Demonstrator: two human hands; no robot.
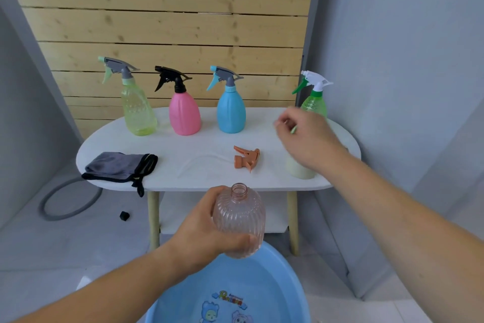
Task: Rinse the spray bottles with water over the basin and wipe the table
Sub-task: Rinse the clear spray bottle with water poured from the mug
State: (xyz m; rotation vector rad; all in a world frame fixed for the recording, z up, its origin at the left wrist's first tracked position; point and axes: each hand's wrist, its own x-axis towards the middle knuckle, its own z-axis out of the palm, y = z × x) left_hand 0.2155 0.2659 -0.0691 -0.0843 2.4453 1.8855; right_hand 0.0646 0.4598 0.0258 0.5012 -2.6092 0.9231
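Pine slats back the white tabletop [209, 139], where the right hand [306, 139] (fingers curled, hold unclear) hovers by a cream container [298, 168] it could topple, while the left hand [199, 228] clamps its fingers round the uncapped pink bottle [239, 220] over the basin [262, 283].

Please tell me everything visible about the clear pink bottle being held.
The clear pink bottle looks like ribbed plastic, round-bodied with a short threaded neck. Its mouth is open, with no spray head on it. It is nearly upright, gripped around its body by the left hand, above the blue basin.
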